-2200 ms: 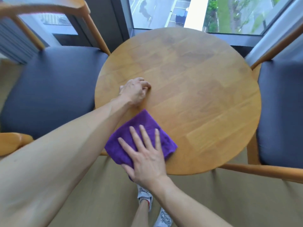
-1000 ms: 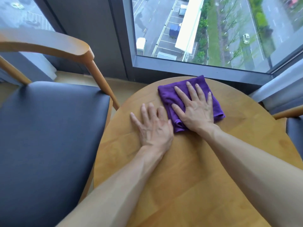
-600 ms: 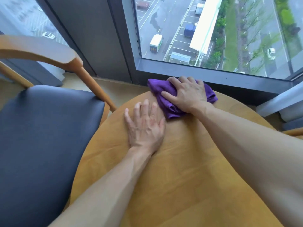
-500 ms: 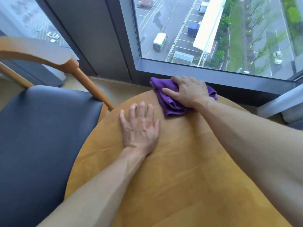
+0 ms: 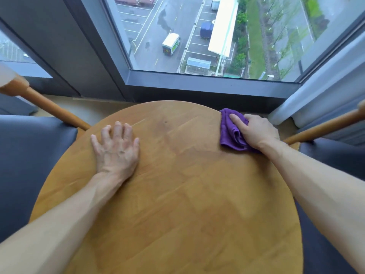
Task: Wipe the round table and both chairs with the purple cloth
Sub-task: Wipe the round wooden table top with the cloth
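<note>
We press our left hand flat on the round wooden table at about ten o'clock, fingers spread and holding nothing. Our right hand grasps the bunched purple cloth at the table's two o'clock edge, near the window. Dark-cushioned chairs flank the table: one at nine o'clock, one at three o'clock.

Soft, even daylight, wide-angle view.
Light enters through the window; shadows are faint, edges bend outward, and the left chair arm is blurred.
</note>
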`<control>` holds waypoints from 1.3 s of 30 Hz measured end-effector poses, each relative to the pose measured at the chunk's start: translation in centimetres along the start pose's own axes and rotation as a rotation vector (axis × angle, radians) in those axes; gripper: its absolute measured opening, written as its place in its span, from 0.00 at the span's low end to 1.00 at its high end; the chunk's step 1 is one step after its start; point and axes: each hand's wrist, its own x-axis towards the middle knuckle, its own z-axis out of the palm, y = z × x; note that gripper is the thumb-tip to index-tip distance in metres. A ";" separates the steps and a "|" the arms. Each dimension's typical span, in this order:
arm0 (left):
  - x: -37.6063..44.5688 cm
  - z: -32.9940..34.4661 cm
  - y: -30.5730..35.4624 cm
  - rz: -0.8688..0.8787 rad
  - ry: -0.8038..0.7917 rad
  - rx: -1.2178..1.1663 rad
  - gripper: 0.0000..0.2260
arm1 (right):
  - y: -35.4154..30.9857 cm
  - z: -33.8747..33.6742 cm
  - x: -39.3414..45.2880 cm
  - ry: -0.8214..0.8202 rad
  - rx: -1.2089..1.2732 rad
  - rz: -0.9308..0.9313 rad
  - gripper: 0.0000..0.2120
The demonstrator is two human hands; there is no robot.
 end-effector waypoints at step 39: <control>-6.3 -2.8 16.5 0.286 -0.166 -0.192 0.27 | 7.5 1.9 -12.8 0.115 0.224 0.321 0.30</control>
